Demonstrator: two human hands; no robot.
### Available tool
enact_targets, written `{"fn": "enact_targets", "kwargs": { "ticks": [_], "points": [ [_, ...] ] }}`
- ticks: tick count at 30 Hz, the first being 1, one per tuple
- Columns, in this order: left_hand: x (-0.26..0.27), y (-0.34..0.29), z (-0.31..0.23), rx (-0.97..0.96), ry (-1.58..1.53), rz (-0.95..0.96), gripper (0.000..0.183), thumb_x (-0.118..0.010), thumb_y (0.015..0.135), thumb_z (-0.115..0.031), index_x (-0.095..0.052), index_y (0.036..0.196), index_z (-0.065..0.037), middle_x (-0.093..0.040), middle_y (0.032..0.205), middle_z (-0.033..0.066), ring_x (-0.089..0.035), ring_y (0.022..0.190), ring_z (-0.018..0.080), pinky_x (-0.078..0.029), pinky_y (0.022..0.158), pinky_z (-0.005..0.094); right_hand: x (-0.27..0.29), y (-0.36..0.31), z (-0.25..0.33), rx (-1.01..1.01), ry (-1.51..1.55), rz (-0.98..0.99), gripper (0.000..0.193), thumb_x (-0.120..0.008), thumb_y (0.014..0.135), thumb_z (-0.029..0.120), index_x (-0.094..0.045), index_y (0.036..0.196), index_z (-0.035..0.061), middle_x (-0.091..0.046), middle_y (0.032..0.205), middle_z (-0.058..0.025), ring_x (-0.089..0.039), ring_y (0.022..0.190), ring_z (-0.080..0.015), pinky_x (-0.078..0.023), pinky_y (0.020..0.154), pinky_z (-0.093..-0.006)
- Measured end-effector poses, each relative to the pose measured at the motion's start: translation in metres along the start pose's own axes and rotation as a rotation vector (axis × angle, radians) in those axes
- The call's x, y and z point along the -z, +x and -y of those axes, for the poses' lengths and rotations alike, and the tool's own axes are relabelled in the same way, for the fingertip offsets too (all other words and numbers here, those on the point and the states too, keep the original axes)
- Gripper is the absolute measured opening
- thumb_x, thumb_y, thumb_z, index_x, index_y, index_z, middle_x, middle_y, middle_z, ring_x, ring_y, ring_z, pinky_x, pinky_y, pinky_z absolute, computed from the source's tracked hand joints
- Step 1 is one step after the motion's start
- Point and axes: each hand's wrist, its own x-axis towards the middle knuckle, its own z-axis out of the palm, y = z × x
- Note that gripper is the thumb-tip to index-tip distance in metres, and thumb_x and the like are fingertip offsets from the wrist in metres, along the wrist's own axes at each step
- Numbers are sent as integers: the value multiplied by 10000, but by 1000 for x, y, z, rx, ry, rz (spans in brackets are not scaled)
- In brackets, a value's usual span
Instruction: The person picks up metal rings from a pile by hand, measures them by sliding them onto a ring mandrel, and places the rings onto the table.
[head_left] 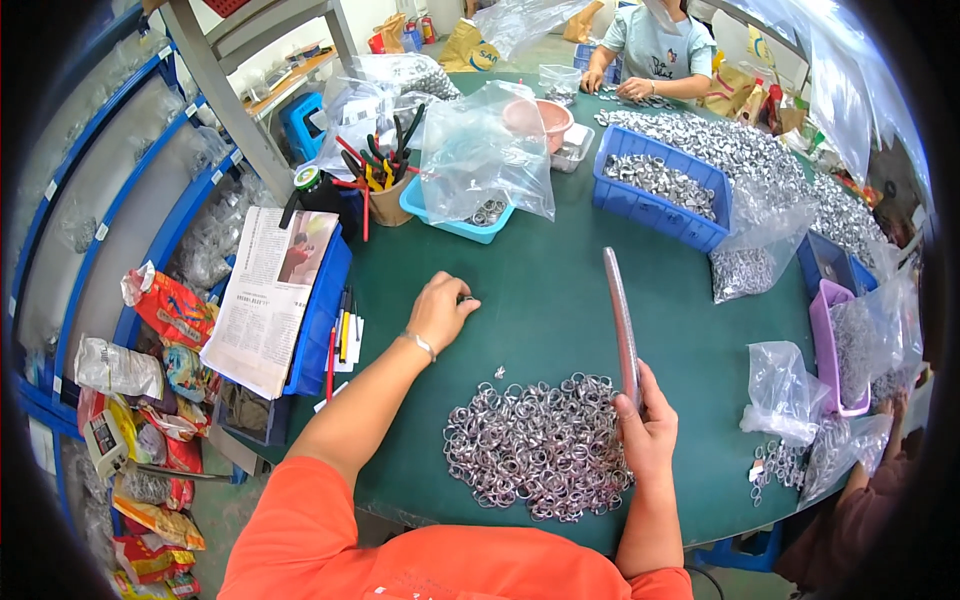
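Two hands at a green surface point(560, 300) heaped with metal rings.

The right hand point(648, 432) has its grip closed around the lower end of a long stack of rings point(621, 322), held upright and tilted slightly left, just above the pile of loose rings point(540, 445) at the near edge. The left hand point(440, 310) rests on the surface well beyond the pile, fingers curled down over a small ring; whether it pinches it I cannot tell. A folded newspaper point(268, 295) lies on a blue bin at left, with crumpled orange and yellow snack bags point(170, 305) beside it. Clear plastic bags point(480, 150) sit over a light-blue tray, and a blue crate point(665, 195) of rings stands farther back.
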Motion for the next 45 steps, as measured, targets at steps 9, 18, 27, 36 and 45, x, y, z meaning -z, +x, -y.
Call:
{"fn": "enact_targets", "kwargs": {
  "ticks": [9,18,27,36,45],
  "points": [
    [2,-60,-51,297,-498,394,150,-681,746,-116,-600,790,3,-624,712,64,-598,645,107,-482,573,237,5,-5,-7,24,-48,-44,432,-607,797,75,-476,1201,-7,-571,842,-66,-511,681,-106,-407,599,-228],
    [22,-88,-85,651,-1627,193,61,-564,823,-15,-568,884,-14,-626,784,110,-614,645,160,-521,574,262,1,-10,14,65,-70,31,411,-633,782,97,-507,1148,-40,-605,942,-158,-591,823,-200,-457,750,-286],
    [28,-111,-106,581,-1705,172,49,-553,828,-13,-560,875,-26,-622,791,125,-611,642,175,-521,568,274,-9,-41,47,-308,381,262,429,-626,777,38,-451,1164,-19,-553,822,-16,-517,740,-66,-434,636,-210],
    [15,-140,-132,540,-1588,215,88,-578,811,0,-569,898,5,-600,826,97,-586,675,156,-501,605,263,-40,-49,60,-259,596,222,476,-622,734,-70,-391,1144,3,-534,897,-54,-517,825,-97,-440,683,-223],
    [27,-144,-134,513,-1438,325,230,-570,827,-20,-576,1052,25,-612,865,88,-598,734,138,-513,667,249,-43,-52,50,-210,566,189,476,-585,737,-118,-380,1143,20,-541,872,-74,-512,645,-64,-411,503,-169]
  ]
}}
